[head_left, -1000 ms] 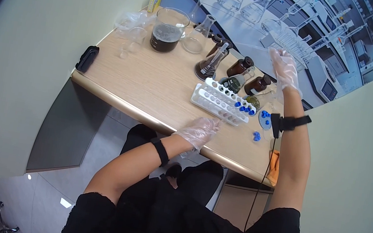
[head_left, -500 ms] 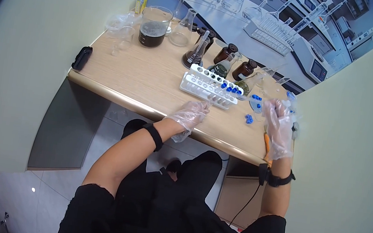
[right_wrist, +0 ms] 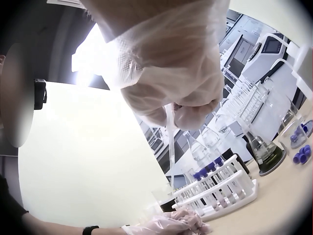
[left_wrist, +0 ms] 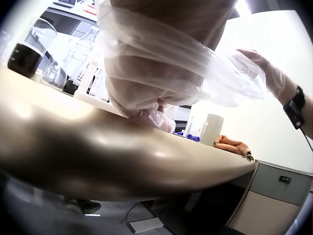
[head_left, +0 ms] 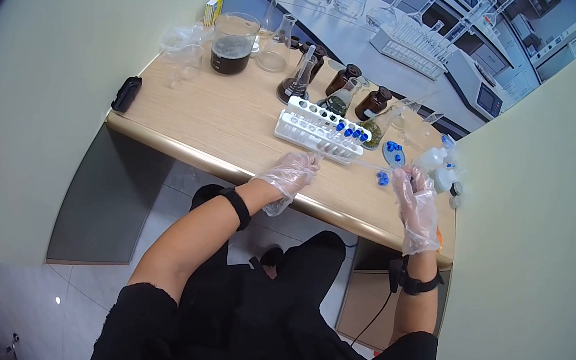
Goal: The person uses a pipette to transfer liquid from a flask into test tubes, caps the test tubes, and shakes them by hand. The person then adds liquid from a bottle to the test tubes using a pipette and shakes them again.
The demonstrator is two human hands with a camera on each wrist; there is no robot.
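Observation:
My gloved right hand (head_left: 415,209) pinches a thin clear plastic dropper (right_wrist: 171,147), raised over the table's right part. In the head view the dropper points left, toward my gloved left hand (head_left: 289,174). The left fingertips are pinched together near the table's front edge, just before the white test tube rack (head_left: 280,134). A clear tube shows faintly at them, mostly hidden by the fingers. Blue-capped tubes (head_left: 352,132) stand at the rack's right end. Loose blue caps (head_left: 383,179) lie between the rack and my right hand.
Behind the rack stand brown bottles (head_left: 373,104) and flasks with dark contents (head_left: 295,88). A beaker of dark liquid (head_left: 230,58) is at the back left. White bottles (head_left: 445,179) line the right side, and an orange cloth (left_wrist: 234,145) lies at the right edge.
My right hand has come down from the back right toward the front, then slightly left, with the dropper toward my left hand. The left hand stays before the rack. The head view has shifted.

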